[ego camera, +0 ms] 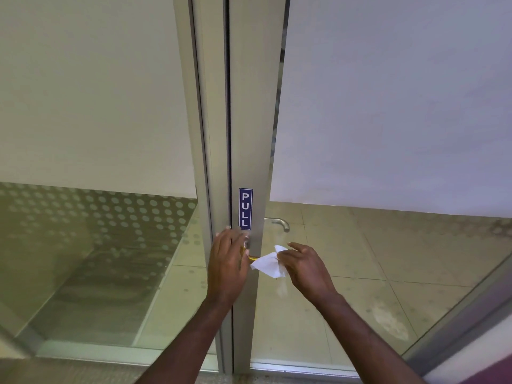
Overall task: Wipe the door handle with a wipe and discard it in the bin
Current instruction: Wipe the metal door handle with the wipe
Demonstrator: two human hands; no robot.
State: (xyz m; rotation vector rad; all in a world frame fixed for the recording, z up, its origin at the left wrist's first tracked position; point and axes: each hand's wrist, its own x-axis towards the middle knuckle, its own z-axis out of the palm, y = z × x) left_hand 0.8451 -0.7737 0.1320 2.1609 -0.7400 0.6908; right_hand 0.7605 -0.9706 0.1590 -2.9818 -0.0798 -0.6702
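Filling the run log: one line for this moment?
stage: wiping | left hand: on door handle | right hand: holds wipe | bin: unseen

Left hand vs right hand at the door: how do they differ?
The left hand lies palm-down over the near door handle, covering most of it; the right hand is off the handle. The right hand pinches a white wipe; the left holds none. Both are bare, below the PULL sign.

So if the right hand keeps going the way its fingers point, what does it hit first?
Probably the door frame: the right hand, holding the wipe, points left toward it, near the handle. Depth is unclear.
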